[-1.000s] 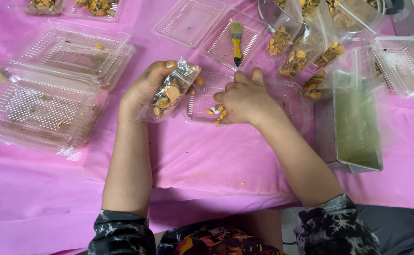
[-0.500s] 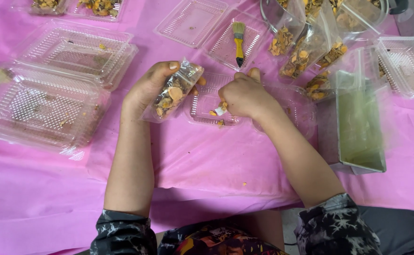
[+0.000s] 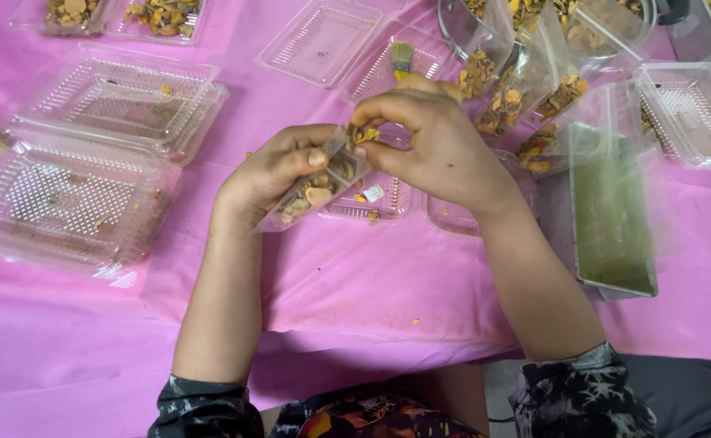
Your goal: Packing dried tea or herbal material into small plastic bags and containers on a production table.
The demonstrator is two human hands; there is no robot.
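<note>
I see left hand gripping clear pouch of orange-brown pieces | right hand fingers pinched on pieces at its mouth | clamshell trays mostly empty.

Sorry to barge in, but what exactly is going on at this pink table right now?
A person is filling a small clear pouch with dried orange-brown pieces. The left hand holds the pouch tilted above the pink tablecloth, while the right hand pinches a few pieces at its open mouth. Empty clear clamshell trays lie to the left, filled pouches lean at the upper right, and a brush rests in a tray behind the hands.
</note>
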